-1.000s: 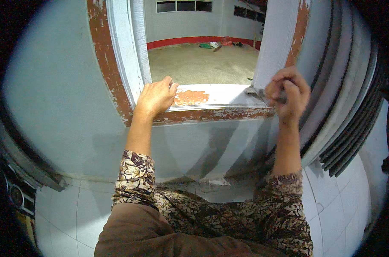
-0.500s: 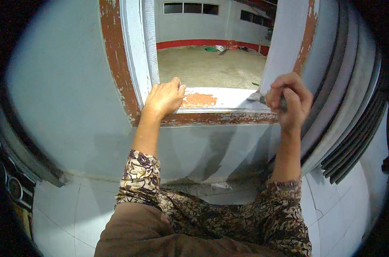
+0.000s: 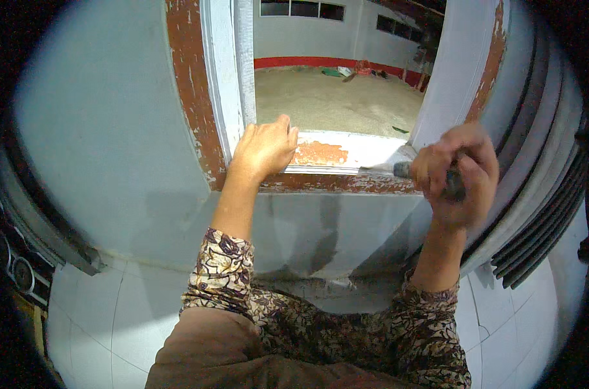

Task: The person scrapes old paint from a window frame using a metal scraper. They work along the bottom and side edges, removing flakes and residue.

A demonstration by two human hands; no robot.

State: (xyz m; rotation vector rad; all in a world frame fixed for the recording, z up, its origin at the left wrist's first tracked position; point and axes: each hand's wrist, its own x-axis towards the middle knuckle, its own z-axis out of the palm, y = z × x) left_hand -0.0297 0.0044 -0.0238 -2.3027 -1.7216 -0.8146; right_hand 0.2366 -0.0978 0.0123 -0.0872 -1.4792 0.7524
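Note:
A dark-handled scraper (image 3: 403, 170) is in my right hand (image 3: 459, 172), whose fingers are closed around the handle. Its flat blade points left and lies along the front edge of the white window sill (image 3: 365, 144). My left hand (image 3: 266, 148) grips the sill near its left corner, the fingers bent over it and partly hidden. Between the two hands is an orange-brown patch (image 3: 321, 153) where the sill's white paint is gone. Below runs a brown wooden trim (image 3: 333, 183) with flaked white paint.
White jambs (image 3: 466, 71) rise on both sides of the opening. Through it show a concrete floor (image 3: 333, 104) and a red-banded wall. Long curved panels and dark ribbed strips (image 3: 541, 220) stand at the right. Pale tiles (image 3: 90, 318) cover the floor below.
My right hand and the scraper have moved toward me, from the sill's top to its front edge. My left hand keeps its hold; the whole view has shifted slightly.

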